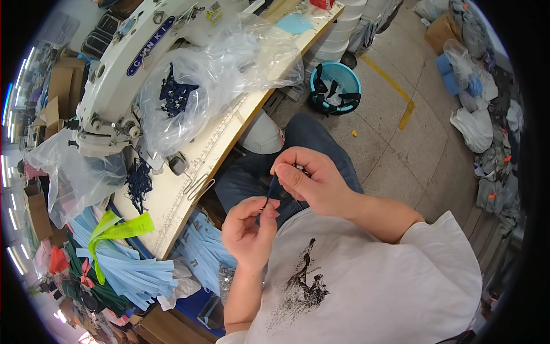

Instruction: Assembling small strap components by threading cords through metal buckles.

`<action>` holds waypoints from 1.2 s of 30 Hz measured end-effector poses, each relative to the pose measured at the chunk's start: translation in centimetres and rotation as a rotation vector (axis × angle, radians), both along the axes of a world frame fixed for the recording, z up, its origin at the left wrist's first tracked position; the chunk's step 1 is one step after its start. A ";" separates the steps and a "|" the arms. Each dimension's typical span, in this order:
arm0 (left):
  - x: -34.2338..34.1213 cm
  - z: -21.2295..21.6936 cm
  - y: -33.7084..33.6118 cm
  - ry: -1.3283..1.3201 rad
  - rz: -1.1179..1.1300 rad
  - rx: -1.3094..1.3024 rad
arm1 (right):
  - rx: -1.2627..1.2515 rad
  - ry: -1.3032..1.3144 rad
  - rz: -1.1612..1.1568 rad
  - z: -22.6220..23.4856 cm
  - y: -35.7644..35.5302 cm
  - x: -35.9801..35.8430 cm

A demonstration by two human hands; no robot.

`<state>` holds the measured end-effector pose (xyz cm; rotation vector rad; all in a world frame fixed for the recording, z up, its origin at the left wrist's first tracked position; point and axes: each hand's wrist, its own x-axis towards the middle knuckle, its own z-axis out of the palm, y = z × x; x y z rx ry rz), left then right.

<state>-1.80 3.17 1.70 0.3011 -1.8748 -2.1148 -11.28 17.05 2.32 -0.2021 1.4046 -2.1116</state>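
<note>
A short, narrow dark navy strip (272, 186) stretches between my two hands above my lap. Its lower end is pinched by the thumb and fingertips of my left hand (250, 230). Higher and to the right, my right hand (309, 179) closes its thumb and curled fingers on the upper end; part of the strip is hidden in that grip. On the sewing table to my left, navy pieces with small shiny parts (176, 92) lie on a clear plastic bag (200, 69). A tangle of navy strips (138, 182) hangs by the table's near left end.
A white sewing machine (112, 86) stands on the table (189, 166). Light blue strips (137, 275) with a neon yellow band (117, 229) hang at the left. Ahead on the floor is a turquoise basket (337, 73) with dark straps. Bags and cloth heaps (474, 129) line the right.
</note>
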 end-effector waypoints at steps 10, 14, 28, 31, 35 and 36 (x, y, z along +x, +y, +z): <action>-0.4 0.1 -1.0 -0.094 0.004 -0.050 | 0.035 0.049 0.045 0.8 -0.3 0.0; -0.3 -0.5 -1.4 0.001 -0.005 -0.126 | 0.038 0.067 0.055 1.3 -0.5 0.0; 0.0 -0.1 -1.7 0.108 -0.122 0.319 | -0.004 -0.093 0.077 0.2 -1.4 -0.3; 0.1 -0.1 -1.9 0.133 -0.140 0.446 | 0.033 -0.047 0.103 0.4 -1.4 -0.3; -0.1 0.5 -1.8 0.030 -0.159 0.389 | 0.098 0.067 0.070 0.4 -1.3 -0.3; 0.0 0.5 -1.8 0.045 -0.180 0.322 | 0.102 0.089 0.061 0.2 -1.3 -0.2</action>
